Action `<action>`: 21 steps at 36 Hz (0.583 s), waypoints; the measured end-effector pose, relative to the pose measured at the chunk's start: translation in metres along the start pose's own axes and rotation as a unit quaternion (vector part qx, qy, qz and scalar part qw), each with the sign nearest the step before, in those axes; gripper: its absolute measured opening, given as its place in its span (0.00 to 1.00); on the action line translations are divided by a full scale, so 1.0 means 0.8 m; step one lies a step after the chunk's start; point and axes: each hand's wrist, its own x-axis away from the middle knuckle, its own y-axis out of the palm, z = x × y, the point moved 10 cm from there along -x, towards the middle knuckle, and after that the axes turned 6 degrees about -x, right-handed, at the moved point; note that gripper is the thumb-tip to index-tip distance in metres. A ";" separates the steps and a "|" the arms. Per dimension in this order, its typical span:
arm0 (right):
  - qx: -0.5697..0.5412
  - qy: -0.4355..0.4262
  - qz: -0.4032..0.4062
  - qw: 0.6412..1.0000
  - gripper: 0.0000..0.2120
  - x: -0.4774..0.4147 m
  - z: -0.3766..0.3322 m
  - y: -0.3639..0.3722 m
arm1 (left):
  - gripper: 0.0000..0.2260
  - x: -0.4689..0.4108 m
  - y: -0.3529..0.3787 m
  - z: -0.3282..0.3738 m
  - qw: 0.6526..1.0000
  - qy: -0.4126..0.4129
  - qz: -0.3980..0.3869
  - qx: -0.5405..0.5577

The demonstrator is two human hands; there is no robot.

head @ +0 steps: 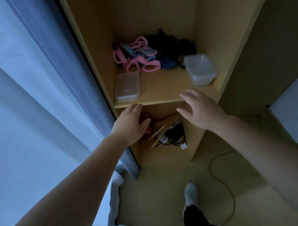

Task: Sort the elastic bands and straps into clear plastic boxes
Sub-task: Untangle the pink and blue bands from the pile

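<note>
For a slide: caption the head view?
Left hand and right hand reach toward a shelf of elastic bands, a shallow box and a deep box.

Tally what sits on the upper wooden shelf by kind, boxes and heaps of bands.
Clear plastic boxes: 2, flat box, deeper box
Elastic band heaps: 2, pink and light blue heap, black and dark blue heap
Total: 4

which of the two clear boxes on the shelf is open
The taller clear box at the right of the shelf: its top is uncovered and you can see inside. The flat clear box on the left looks lidded.
</note>
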 end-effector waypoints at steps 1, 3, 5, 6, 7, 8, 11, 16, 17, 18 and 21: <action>0.002 0.001 0.000 1.000 0.28 -0.012 0.006 0.000 | 0.28 -0.013 0.001 -0.002 1.000 -0.003 0.001 -0.001; 0.001 -0.001 0.005 1.000 0.28 -0.036 0.018 -0.002 | 0.28 -0.038 0.004 -0.007 1.000 -0.012 0.004 0.001; 0.001 -0.008 0.005 1.000 0.28 -0.063 0.029 -0.002 | 0.28 -0.067 0.006 -0.012 1.000 -0.024 0.006 0.005; 0.001 -0.011 0.001 1.000 0.28 -0.078 0.036 -0.002 | 0.28 -0.081 0.006 -0.013 1.000 -0.030 0.006 0.006; 0.000 -0.015 -0.003 1.000 0.28 -0.093 0.042 -0.002 | 0.28 -0.096 0.008 -0.015 0.999 -0.035 0.004 0.008; -0.002 -0.018 -0.006 1.000 0.28 -0.107 0.048 -0.002 | 0.28 -0.109 0.009 -0.016 0.999 -0.040 0.000 0.009; -0.016 -0.023 -0.011 1.000 0.28 -0.154 0.066 -0.007 | 0.28 -0.151 0.006 -0.021 0.998 -0.061 -0.005 0.015; -0.045 -0.041 -0.021 0.998 0.28 -0.224 0.084 -0.014 | 0.28 -0.208 0.007 -0.039 0.995 -0.095 0.001 0.029; -0.048 -0.044 -0.026 0.998 0.28 -0.235 0.087 -0.013 | 0.28 -0.216 0.009 -0.042 0.994 -0.098 0.005 0.038; -0.049 -0.044 -0.031 0.997 0.29 -0.246 0.089 -0.011 | 0.28 -0.223 0.011 -0.045 0.994 -0.103 0.007 0.044; -0.045 -0.045 -0.047 0.997 0.28 -0.272 0.092 -0.004 | 0.28 -0.241 0.014 -0.054 0.991 -0.119 0.009 0.058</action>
